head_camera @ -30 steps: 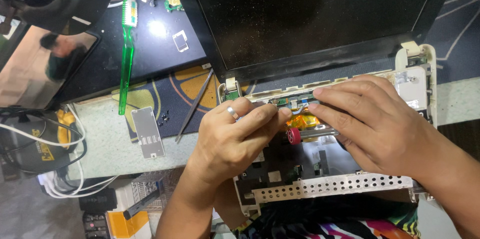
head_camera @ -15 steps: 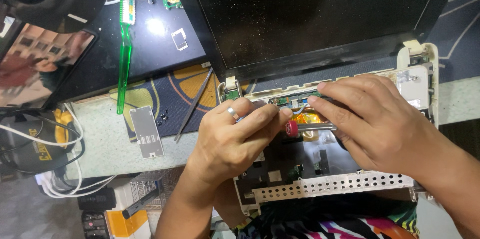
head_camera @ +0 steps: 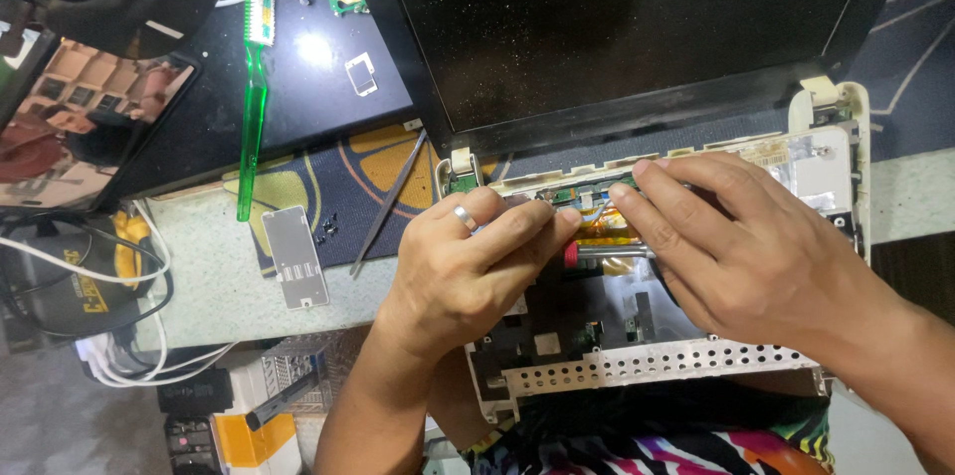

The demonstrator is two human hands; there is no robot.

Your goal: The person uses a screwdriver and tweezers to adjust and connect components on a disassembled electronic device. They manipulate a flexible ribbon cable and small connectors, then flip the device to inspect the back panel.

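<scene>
- Left hand (head_camera: 468,271) pinching a thin tool, tip pointing to 2 o'clock at the board (head_camera: 572,198).
- Right hand (head_camera: 746,256) gripping a screwdriver (head_camera: 609,252) (red collar), axis lying 3-to-9, nearer the board.
- Laptop (head_camera: 657,361) sitting opened.

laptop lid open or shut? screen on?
Open: the laptop lid stands up from the stripped white base, hinges showing. Screen is dark and appears off. Both hands work at the hinge edge.

The phone screen (head_camera: 85,127) at the left shows a different picture than a second ago (brownish shapes now). The red-collared screwdriver (head_camera: 607,253) has slid slightly left under the right hand (head_camera: 741,251), nearer the left hand (head_camera: 468,271).
</scene>
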